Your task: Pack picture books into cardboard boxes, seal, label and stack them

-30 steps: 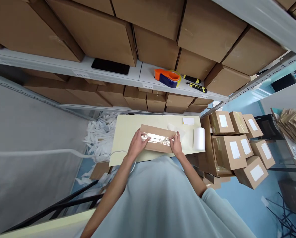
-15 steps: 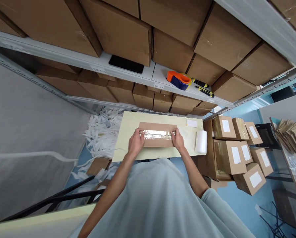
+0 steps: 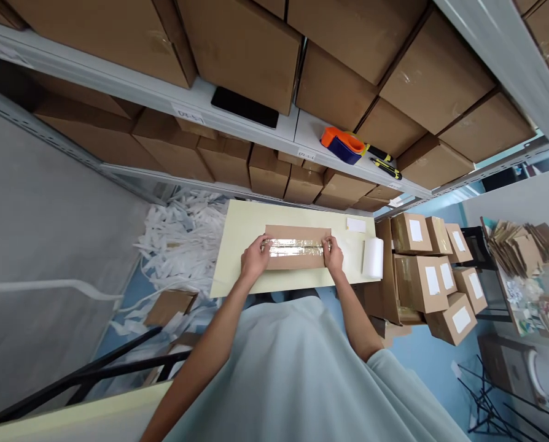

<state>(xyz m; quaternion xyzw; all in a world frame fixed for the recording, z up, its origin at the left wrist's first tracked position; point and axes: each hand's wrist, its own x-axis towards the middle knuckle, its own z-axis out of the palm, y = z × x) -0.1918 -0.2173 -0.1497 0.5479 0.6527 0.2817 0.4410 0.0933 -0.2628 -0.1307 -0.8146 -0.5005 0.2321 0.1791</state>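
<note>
A cardboard box (image 3: 297,263) with shiny clear tape along its middle lies on the pale yellow table (image 3: 237,245). At its left end my left hand (image 3: 255,256) has its fingers closed on the edge by the tape. My right hand (image 3: 333,254) pinches the opposite end, also where the tape reaches the side. The underside of the box is out of sight. To the right on the same table are a white roll (image 3: 373,258) and a small white card or label pad (image 3: 356,225).
Above the table a shelf (image 3: 284,132) holds boxes, a black phone (image 3: 245,107), an orange and blue tape dispenser (image 3: 343,145) and yellow-black cutters (image 3: 385,168). Labelled cartons (image 3: 424,283) are piled at right. White paper strips (image 3: 177,239) heap at left, near a black rail (image 3: 118,367).
My view has shifted slightly. Both hands still grip the box ends, and the box looks a little turned, with a dark seam line now showing through the tape.
</note>
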